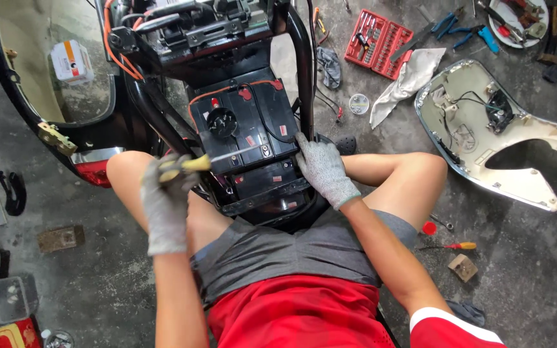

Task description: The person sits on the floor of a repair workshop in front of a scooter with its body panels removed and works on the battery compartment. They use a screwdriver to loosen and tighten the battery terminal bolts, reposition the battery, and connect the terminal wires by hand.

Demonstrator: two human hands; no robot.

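Gloved left hand (166,203) fingers closed round yellow-handled screwdriver (191,164), tip at black rectangular battery pack (246,122) w/ orange cables; right hand (322,169) pressed flat on pack's edge (holding nothing). Fastener work underway; needs steady bracing.
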